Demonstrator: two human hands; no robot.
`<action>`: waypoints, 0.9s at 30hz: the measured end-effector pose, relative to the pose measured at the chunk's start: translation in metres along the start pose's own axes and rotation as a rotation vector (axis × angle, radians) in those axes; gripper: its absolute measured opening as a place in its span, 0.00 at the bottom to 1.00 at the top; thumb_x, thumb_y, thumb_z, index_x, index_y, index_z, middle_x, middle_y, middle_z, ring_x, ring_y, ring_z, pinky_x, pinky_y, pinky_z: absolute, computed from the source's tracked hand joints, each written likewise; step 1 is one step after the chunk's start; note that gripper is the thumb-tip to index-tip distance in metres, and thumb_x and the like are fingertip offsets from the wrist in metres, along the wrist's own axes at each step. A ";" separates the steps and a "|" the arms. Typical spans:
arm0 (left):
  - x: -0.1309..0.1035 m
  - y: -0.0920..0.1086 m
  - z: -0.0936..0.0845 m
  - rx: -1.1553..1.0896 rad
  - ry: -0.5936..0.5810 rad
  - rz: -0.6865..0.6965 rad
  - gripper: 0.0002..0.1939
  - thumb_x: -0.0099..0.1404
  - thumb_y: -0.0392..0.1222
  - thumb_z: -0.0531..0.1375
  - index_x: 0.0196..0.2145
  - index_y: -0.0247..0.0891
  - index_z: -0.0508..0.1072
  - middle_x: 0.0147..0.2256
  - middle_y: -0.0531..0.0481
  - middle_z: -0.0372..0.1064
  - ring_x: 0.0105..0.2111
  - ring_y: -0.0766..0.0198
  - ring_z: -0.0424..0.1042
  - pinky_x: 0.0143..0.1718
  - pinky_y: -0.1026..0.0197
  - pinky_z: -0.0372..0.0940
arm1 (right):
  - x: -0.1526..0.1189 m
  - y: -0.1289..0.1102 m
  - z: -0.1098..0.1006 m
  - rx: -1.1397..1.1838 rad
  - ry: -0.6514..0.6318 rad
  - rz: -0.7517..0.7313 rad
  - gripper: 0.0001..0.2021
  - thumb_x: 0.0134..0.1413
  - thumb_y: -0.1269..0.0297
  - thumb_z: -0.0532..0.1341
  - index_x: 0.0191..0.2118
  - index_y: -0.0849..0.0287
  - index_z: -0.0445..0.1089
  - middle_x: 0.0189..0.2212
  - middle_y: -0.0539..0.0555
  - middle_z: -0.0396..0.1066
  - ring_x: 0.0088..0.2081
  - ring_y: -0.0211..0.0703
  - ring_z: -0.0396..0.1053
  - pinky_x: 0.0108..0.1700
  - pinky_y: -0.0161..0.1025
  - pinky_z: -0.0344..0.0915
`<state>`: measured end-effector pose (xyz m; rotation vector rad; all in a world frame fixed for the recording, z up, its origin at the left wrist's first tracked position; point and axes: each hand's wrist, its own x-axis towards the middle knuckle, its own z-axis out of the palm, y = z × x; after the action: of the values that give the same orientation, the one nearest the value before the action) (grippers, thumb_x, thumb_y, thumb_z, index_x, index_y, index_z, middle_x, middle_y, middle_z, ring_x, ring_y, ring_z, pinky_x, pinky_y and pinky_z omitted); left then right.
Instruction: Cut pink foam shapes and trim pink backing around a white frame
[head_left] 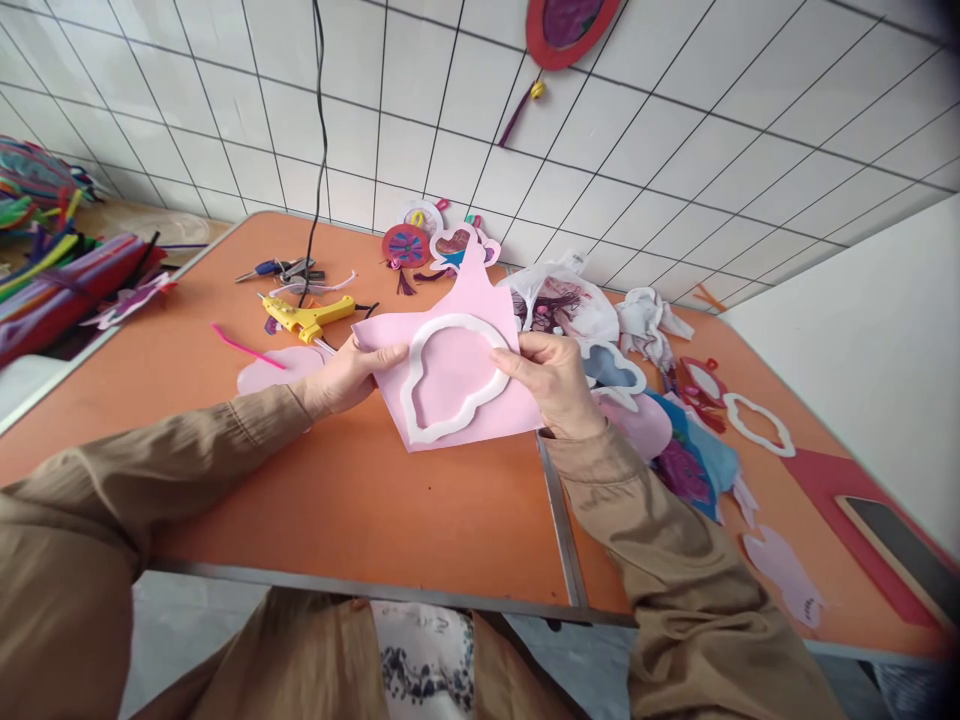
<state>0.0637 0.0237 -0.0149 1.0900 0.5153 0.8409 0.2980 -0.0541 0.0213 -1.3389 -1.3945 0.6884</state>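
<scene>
Above the orange table, a pink foam sheet (pixel 491 310) with an irregular cut edge is held up in both hands. A white cloud-shaped frame (pixel 415 385) lies flat against its face, with pink showing through its opening. My left hand (pixel 358 375) pinches the sheet's left edge, the thumb on top reaching to the frame's side. My right hand (pixel 553 380) grips the right edge, its thumb pressing on the frame's right side. The fingers behind the sheet are hidden.
A yellow hot glue gun (pixel 311 318), scissors (pixel 300 272) and a pink pipe cleaner (pixel 247 345) lie left on the orange table (pixel 360 510). Finished ornaments (pixel 406 245) rest near the tiled wall. At right are a plastic bag (pixel 592 300), another white frame (pixel 757 425) and a phone (pixel 900 550).
</scene>
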 end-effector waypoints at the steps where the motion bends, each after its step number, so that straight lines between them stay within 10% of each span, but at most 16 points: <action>1: -0.001 -0.002 0.002 0.003 0.028 0.006 0.27 0.49 0.54 0.76 0.43 0.38 0.80 0.39 0.46 0.81 0.42 0.47 0.80 0.42 0.54 0.74 | 0.000 0.000 0.000 -0.005 -0.002 0.001 0.28 0.46 0.55 0.70 0.16 0.57 0.49 0.18 0.44 0.43 0.23 0.32 0.42 0.25 0.37 0.38; 27: -0.005 -0.002 0.009 0.044 0.110 0.068 0.21 0.50 0.47 0.76 0.41 0.37 0.80 0.36 0.46 0.81 0.41 0.47 0.79 0.44 0.51 0.74 | 0.000 -0.004 0.003 -0.069 0.016 -0.046 0.28 0.47 0.57 0.67 0.16 0.56 0.44 0.18 0.44 0.40 0.23 0.32 0.41 0.27 0.38 0.40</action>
<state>0.0682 0.0141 -0.0135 1.1106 0.5931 0.9566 0.2936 -0.0545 0.0236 -1.3596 -1.4428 0.6022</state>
